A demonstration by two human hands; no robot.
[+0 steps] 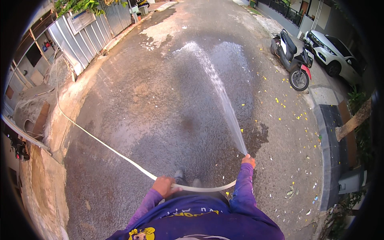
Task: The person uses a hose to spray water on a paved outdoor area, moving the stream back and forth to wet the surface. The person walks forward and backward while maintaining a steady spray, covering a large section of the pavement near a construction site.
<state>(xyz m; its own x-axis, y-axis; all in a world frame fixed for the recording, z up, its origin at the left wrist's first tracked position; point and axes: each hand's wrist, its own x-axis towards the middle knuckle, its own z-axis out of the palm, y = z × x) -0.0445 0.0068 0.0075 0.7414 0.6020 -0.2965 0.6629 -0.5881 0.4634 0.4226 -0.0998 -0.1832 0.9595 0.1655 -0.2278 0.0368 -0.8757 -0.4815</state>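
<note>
A pale hose [132,163] runs in from the left roadside, passes through my left hand [163,186] and bends across in front of my body to my right side. The fingers of my left hand are closed around it. My right hand [249,161], stretched forward, grips the hose's outlet end, which the fingers mostly hide. From there a white water jet [221,93] arcs ahead and a little left, landing on the asphalt road [160,108]. Much of the road around the jet is dark and wet.
A corrugated metal fence [86,40] lines the far left. On the right stand a parked motor scooter [294,60] and a white car [336,54]. Yellow leaves [280,102] dot the right side of the road. A tree trunk [354,120] leans near the right kerb.
</note>
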